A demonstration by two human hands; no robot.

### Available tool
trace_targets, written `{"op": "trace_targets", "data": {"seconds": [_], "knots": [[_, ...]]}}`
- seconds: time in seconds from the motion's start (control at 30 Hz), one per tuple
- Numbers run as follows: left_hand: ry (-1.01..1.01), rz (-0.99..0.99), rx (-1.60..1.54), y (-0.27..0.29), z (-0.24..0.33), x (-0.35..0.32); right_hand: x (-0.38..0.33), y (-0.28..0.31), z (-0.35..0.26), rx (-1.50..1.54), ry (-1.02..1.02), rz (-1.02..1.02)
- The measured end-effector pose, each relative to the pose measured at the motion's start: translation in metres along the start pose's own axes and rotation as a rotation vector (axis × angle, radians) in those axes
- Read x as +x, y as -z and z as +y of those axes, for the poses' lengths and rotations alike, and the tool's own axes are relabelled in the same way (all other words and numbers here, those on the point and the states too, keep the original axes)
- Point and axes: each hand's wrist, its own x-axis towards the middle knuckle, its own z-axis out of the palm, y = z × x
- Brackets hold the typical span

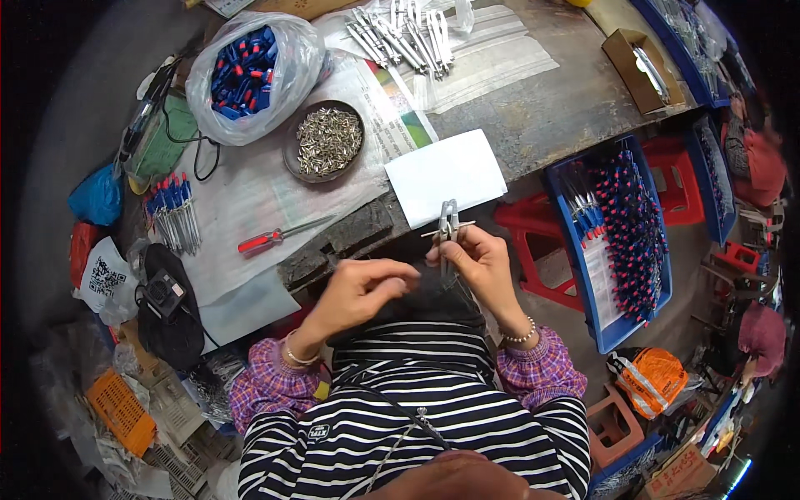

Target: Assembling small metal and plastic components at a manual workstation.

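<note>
My right hand [479, 262] grips a small metal tool [448, 225] made of two upright prongs with a thin pin across them, held just in front of the table edge. My left hand [367, 287] is beside it at the left, fingers curled and pinched together; what it pinches is too small to see. Above the hands a white sheet of paper [446, 175] lies on the worn table [550, 100]. A red-handled screwdriver [275, 239] rests on the paper at the left.
A round dish of small metal parts [327, 142], a plastic bag of blue and red handles [250, 71] and a bundle of blue-handled tools [173, 212] sit at the left. Metal pieces [400, 37] lie at the back. A blue tray of finished tools [621, 229] stands on red stools [542, 242] at the right.
</note>
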Motion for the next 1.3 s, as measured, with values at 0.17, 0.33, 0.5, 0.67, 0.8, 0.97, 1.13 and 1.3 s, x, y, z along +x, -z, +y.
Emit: {"op": "trace_targets", "data": {"seconds": [0.17, 0.33, 0.5, 0.67, 0.8, 0.97, 1.13, 1.3], "knots": [[-0.327, 0.576, 0.704, 0.044, 0.009, -0.021, -0.001, 0.008, -0.003, -0.259, 0.036, 0.064], [-0.142, 0.732, 1.088, 0.084, -0.008, -0.040, 0.001, 0.014, -0.001, -0.461, 0.087, 0.092], [-0.107, 0.705, 1.117, 0.090, -0.015, -0.040, 0.002, 0.013, -0.005, -0.138, -0.091, -0.009], [-0.055, 0.661, 1.130, 0.094, -0.014, -0.038, -0.005, 0.010, 0.006, 0.239, -0.274, -0.065], [-0.089, 0.629, 1.066, 0.101, -0.014, -0.044, -0.008, 0.007, 0.007, 0.400, -0.381, -0.145], [-0.180, 0.589, 0.647, 0.084, -0.003, -0.045, -0.012, 0.001, 0.033, 0.953, -0.506, -0.436], [-0.002, 0.076, -0.201, 0.024, 0.016, -0.007, -0.024, -0.019, 0.041, 1.224, -0.694, -0.724], [0.007, -0.091, -0.233, 0.015, -0.003, 0.006, -0.030, -0.026, 0.038, 1.111, -0.669, -0.593]]}}
